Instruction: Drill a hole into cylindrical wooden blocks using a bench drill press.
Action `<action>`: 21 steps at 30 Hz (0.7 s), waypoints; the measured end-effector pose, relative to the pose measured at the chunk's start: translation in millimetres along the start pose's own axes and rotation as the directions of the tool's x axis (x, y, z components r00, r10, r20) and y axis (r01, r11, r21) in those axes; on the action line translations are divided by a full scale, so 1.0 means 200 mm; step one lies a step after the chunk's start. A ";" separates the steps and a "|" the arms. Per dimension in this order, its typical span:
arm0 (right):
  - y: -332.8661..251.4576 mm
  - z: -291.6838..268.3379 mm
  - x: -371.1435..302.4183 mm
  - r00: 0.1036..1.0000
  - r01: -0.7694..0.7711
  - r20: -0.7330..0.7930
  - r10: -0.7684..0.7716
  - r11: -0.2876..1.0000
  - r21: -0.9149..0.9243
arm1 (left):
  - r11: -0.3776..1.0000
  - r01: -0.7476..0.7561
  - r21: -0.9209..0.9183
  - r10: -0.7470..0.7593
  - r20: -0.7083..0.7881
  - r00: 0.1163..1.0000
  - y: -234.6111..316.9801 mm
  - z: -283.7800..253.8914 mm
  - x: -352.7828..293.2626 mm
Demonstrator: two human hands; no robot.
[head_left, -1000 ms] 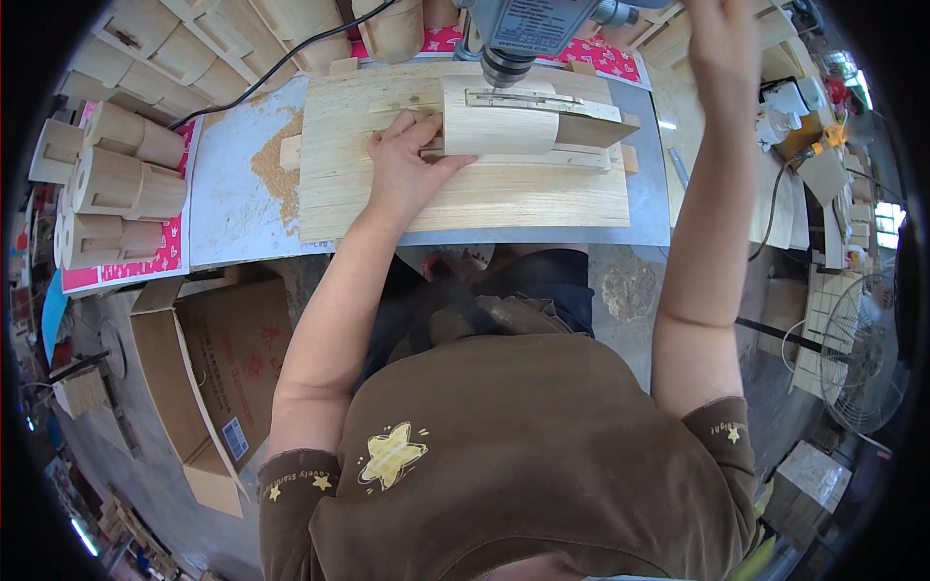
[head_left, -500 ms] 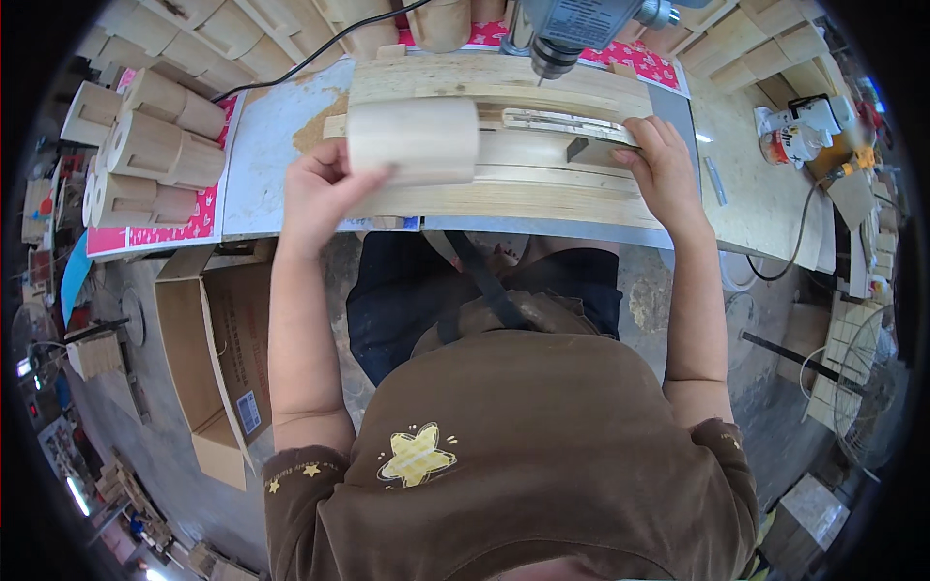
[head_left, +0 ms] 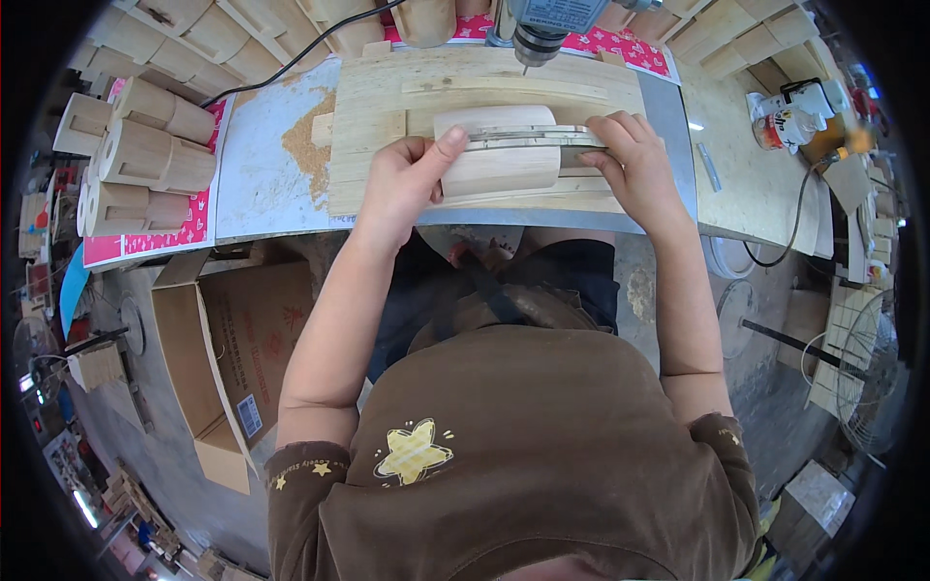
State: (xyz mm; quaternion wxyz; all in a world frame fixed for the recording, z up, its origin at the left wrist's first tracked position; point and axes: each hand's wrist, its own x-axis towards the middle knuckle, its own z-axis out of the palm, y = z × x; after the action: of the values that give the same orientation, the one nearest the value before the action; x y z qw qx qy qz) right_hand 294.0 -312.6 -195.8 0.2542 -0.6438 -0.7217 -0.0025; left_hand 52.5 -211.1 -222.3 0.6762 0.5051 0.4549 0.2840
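A pale wooden cylinder [head_left: 504,174] lies sideways on the wooden board [head_left: 373,82]. My left hand [head_left: 405,184] grips its left end, with the thumb on top and the other fingers mostly hidden behind and below. Along the top of the cylinder rests a narrow, light-coloured slotted strip [head_left: 528,137], touching the left thumb. My right hand [head_left: 632,160] pinches the strip's right end between thumb and fingers. A dark flat plate [head_left: 573,153] shows just under the strip, partly covered by the right fingers. Above the cylinder hangs a drill chuck [head_left: 539,45] with a thin bit.
Several grooved wooden cylinders [head_left: 145,155] are stacked at the left, with more along the back. Sawdust [head_left: 312,145] lies on the tabletop. A marker-like stick [head_left: 709,167] and a white container [head_left: 787,128] are at the right. A cardboard box [head_left: 247,339] stands below the table.
My left hand has brought the cylinder rightward, and it now lies beneath the strip. My right hand has shifted slightly left and still holds the strip.
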 end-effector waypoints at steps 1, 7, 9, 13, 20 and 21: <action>0.01 0.01 0.00 1.000 0.003 0.000 -0.003 1.000 -0.002 | 0.999 -0.052 -0.003 0.052 0.024 0.998 -0.02 0.01 0.01; 0.07 0.03 -0.01 0.996 -0.059 -0.063 0.061 0.997 0.041 | 0.680 -0.585 0.442 0.629 0.058 0.775 -0.15 0.03 0.02; 0.11 0.04 0.02 0.991 -0.060 -0.122 0.060 0.998 0.003 | 0.523 -0.647 0.554 0.704 0.148 0.695 -0.19 0.05 0.03; 0.12 0.10 0.11 0.976 -0.087 -0.197 0.090 0.996 0.024 | 0.389 -0.413 0.823 0.691 0.036 0.722 -0.19 0.09 0.11; 0.10 0.11 0.16 0.943 -0.141 -0.211 0.256 0.884 0.445 | 0.395 -0.445 0.804 0.676 0.074 0.733 -0.21 -0.01 0.21; 0.10 0.09 0.16 0.932 -0.135 -0.193 0.307 0.788 0.601 | 0.399 -0.445 0.801 0.675 0.071 0.734 -0.21 -0.01 0.21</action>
State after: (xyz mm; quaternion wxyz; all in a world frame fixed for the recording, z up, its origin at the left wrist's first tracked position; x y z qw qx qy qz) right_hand 305.4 -272.9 -205.0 0.5357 -0.6097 -0.5631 0.1555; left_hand 65.3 -188.6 -276.6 0.1839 0.8245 0.4168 0.3358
